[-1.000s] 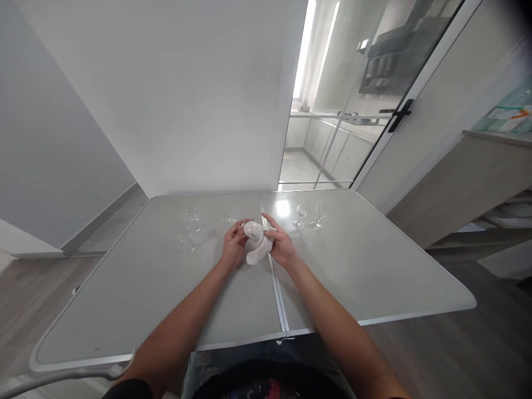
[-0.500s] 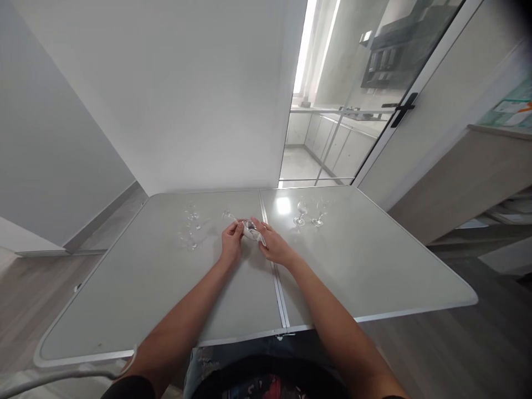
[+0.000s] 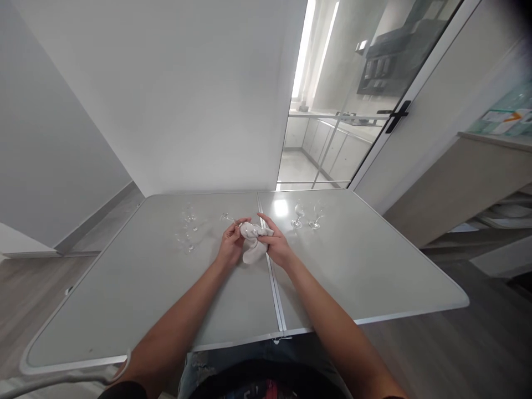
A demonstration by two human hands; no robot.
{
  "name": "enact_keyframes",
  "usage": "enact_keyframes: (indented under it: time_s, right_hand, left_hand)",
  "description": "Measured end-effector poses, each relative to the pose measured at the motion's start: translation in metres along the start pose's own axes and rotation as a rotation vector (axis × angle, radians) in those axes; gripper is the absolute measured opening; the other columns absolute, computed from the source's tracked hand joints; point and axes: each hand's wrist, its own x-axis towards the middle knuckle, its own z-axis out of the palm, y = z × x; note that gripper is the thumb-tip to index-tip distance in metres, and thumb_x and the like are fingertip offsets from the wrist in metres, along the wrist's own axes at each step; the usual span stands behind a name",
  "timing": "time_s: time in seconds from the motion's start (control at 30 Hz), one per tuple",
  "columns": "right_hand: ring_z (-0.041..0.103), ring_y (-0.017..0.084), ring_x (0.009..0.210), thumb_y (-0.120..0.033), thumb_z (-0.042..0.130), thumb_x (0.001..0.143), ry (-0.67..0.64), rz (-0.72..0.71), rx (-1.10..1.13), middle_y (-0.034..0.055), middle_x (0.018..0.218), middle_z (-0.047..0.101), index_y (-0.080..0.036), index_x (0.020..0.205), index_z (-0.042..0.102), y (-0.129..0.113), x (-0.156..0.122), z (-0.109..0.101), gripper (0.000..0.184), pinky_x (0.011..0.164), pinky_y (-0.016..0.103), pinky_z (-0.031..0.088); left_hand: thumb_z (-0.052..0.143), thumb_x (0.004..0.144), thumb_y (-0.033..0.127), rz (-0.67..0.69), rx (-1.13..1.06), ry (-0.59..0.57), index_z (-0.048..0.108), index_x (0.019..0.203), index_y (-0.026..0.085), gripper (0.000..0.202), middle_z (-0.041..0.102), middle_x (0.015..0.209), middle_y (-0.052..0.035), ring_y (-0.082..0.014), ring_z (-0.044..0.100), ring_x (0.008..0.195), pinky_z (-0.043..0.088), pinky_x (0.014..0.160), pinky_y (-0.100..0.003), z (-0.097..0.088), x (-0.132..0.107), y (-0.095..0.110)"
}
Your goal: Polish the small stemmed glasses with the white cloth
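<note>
My left hand (image 3: 231, 241) is closed around a clear stemmed glass (image 3: 226, 216), whose foot points up and to the left. A white cloth (image 3: 251, 254) covers the bowl end and hangs down between my hands. My right hand (image 3: 275, 240) pinches the cloth at the bowl, with its index finger stretched out. To the right, two stemmed glasses stand upright: one glass (image 3: 298, 214) nearer my hand and another glass (image 3: 316, 214) beside it. On the left are more clear glasses, one glass (image 3: 189, 216) farther back and another glass (image 3: 186, 242) nearer; their outlines are faint.
The pale folding table (image 3: 143, 299) has a metal seam (image 3: 276, 299) down its middle. A white wall (image 3: 208, 111) rises behind it. A glass door with a black handle (image 3: 398, 116) and a wooden shelf unit (image 3: 461, 183) stand on the right.
My right hand has opened out and shifted slightly right. The cloth has loosened and now hangs lower below the glass. My left hand keeps its hold.
</note>
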Motion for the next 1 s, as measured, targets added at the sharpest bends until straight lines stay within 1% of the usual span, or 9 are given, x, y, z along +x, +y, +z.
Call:
enact_keyframes:
  time_s: [0.17,0.3,0.4,0.47,0.57,0.67,0.73,0.87,1.0]
  right_hand:
    - [0.068,0.020,0.091,-0.013,0.071,0.070,-0.052,0.134,0.306,0.0042,0.112,0.071,-0.024,0.138,0.050,-0.001,0.003,-0.003,0.072,0.079,0.033,0.056]
    - [0.068,0.018,0.083,-0.016,0.072,0.073,-0.058,0.090,0.232,0.0019,0.102,0.071,-0.026,0.142,0.046,0.000,0.001,-0.001,0.074,0.078,0.033,0.056]
    - [0.064,0.015,0.073,-0.020,0.071,0.077,-0.026,-0.007,0.008,-0.0022,0.089,0.069,-0.029,0.148,0.040,0.000,-0.003,0.001,0.078,0.072,0.029,0.054]
    - [0.063,0.016,0.073,-0.020,0.066,0.082,-0.023,-0.101,-0.262,-0.0018,0.088,0.069,-0.030,0.152,0.034,0.002,-0.005,0.000,0.078,0.073,0.030,0.054]
    - [0.067,0.021,0.093,-0.011,0.053,0.086,-0.127,-0.315,-0.775,0.0044,0.109,0.071,-0.027,0.157,0.024,0.007,-0.003,-0.003,0.078,0.093,0.041,0.052]
    - [0.058,0.023,0.123,0.001,0.042,0.082,-0.271,-0.551,-1.219,0.0091,0.140,0.059,-0.026,0.159,0.015,0.013,0.001,-0.007,0.086,0.116,0.054,0.031]
    - [0.054,0.022,0.130,0.005,0.036,0.081,-0.276,-0.657,-1.419,0.0094,0.146,0.054,-0.025,0.161,0.008,0.015,0.004,-0.008,0.089,0.122,0.057,0.020]
    - [0.055,0.021,0.130,0.006,0.032,0.084,-0.233,-0.785,-1.585,0.0075,0.140,0.060,-0.025,0.161,0.001,0.016,0.004,-0.007,0.088,0.124,0.058,0.014]
    - [0.057,0.021,0.127,0.006,0.032,0.084,-0.211,-0.802,-1.565,0.0062,0.137,0.062,-0.027,0.161,0.008,0.015,0.002,-0.005,0.087,0.124,0.060,0.012]
  left_hand:
    - [0.075,0.082,0.042,-0.040,-0.060,-0.041,0.068,0.114,0.025,0.038,0.062,0.133,-0.0081,-0.0228,0.064,0.106,0.053,0.083,-0.033,0.002,-0.003,0.003]
    - [0.075,0.082,0.042,-0.016,-0.037,-0.001,0.069,0.110,0.023,0.034,0.063,0.130,-0.0084,-0.0190,0.065,0.096,0.053,0.080,-0.031,0.001,-0.002,0.001]
    - [0.076,0.082,0.041,0.011,-0.020,0.057,0.071,0.103,0.019,0.031,0.067,0.120,-0.0088,-0.0165,0.064,0.090,0.052,0.079,-0.028,-0.002,0.000,-0.002]
    - [0.077,0.081,0.042,0.014,-0.024,0.091,0.072,0.100,0.019,0.031,0.069,0.113,-0.0080,-0.0156,0.064,0.088,0.051,0.078,-0.027,-0.004,0.002,-0.005]
    - [0.081,0.077,0.041,0.016,-0.036,0.126,0.071,0.097,0.019,0.032,0.069,0.100,-0.0044,-0.0130,0.063,0.082,0.049,0.075,-0.025,-0.005,0.003,-0.007]
    - [0.083,0.073,0.042,0.028,-0.057,0.148,0.068,0.094,0.020,0.034,0.065,0.087,0.0003,-0.0107,0.062,0.076,0.048,0.073,-0.023,-0.004,0.003,-0.008]
    - [0.083,0.073,0.044,0.027,-0.068,0.148,0.064,0.095,0.021,0.036,0.063,0.083,0.0019,-0.0107,0.061,0.075,0.048,0.072,-0.023,-0.003,0.002,-0.008]
    - [0.079,0.077,0.048,0.031,-0.075,0.128,0.060,0.097,0.024,0.037,0.062,0.081,0.0023,-0.0112,0.061,0.074,0.048,0.072,-0.023,-0.001,0.001,-0.006]
    - [0.076,0.081,0.046,0.042,-0.061,0.116,0.060,0.098,0.024,0.032,0.061,0.082,0.0019,-0.0111,0.061,0.075,0.048,0.072,-0.022,0.002,0.000,-0.003]
